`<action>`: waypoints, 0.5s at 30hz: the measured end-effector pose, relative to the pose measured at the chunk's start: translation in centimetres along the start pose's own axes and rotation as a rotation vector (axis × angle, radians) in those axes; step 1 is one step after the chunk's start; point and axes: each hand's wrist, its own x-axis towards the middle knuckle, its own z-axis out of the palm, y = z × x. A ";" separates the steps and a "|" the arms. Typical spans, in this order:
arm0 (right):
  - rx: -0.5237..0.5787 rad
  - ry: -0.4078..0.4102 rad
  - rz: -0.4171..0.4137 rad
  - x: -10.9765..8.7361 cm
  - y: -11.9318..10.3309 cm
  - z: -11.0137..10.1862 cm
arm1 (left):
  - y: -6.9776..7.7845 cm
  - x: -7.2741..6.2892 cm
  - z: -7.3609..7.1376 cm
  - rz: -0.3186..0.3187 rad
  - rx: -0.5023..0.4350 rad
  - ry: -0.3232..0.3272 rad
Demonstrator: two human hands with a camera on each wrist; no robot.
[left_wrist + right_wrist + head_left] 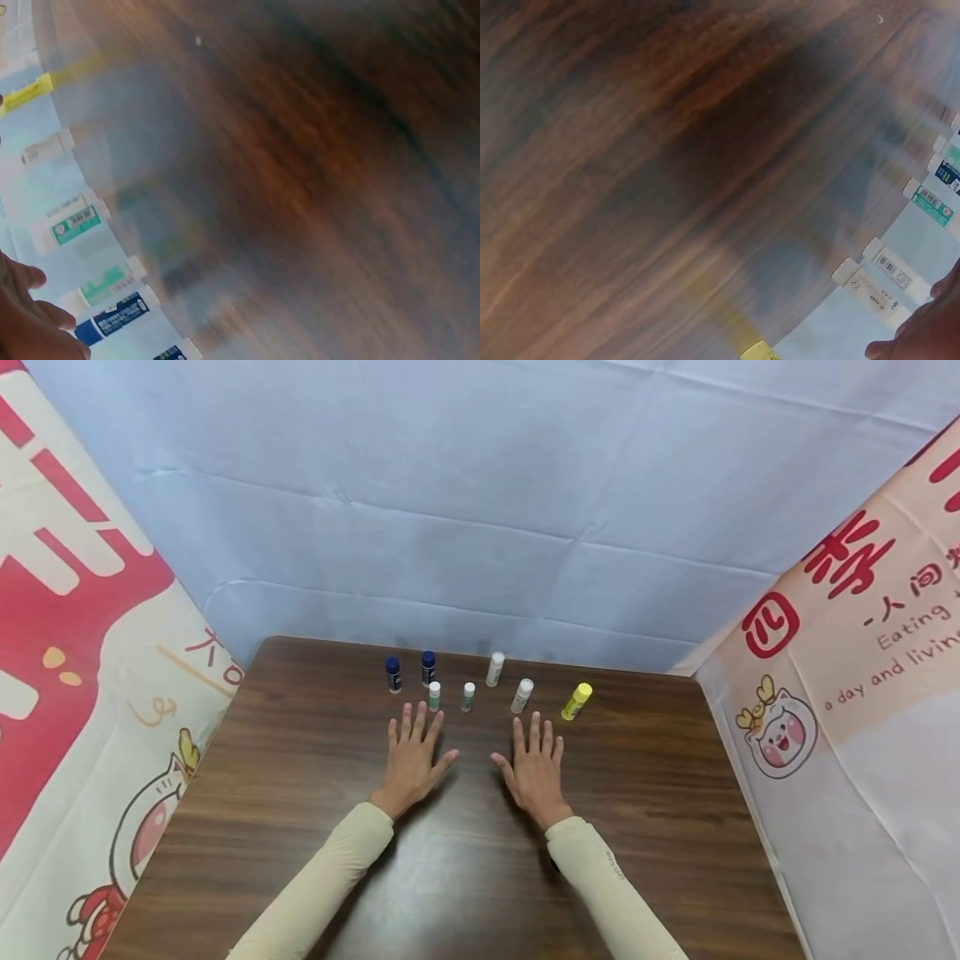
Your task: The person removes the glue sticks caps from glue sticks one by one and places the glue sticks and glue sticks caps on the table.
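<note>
My left hand (411,764) and right hand (536,770) lie palm down on the table, fingers spread and holding nothing. Beyond the fingertips stand several upright tubes that look like glue sticks. Two have dark blue caps, one (393,677) left of the other (428,668). Nearest my left fingertips is a green-labelled tube (435,697) with a white cap; a similar tube (468,697) stands to its right. One white tube (522,696) is just past my right fingers, another white tube (495,669) farther back. Rightmost is a yellow tube (577,702).
The dark wooden table (660,793) ends at the back against a pale cloth wall (480,552). Printed cloth panels rise on the left (82,693) and on the right (847,760).
</note>
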 end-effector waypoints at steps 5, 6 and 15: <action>-0.005 -0.003 0.003 0.1 -0.1 0.5 | -0.5 0.2 0.3 0.002 -0.008 0.009; -0.004 -0.002 0.006 0.2 -0.1 0.5 | -0.7 0.3 0.4 0.002 -0.007 0.012; -0.019 0.017 -0.031 -0.8 0.5 0.5 | 0.1 -0.7 1.2 -0.026 -0.012 0.007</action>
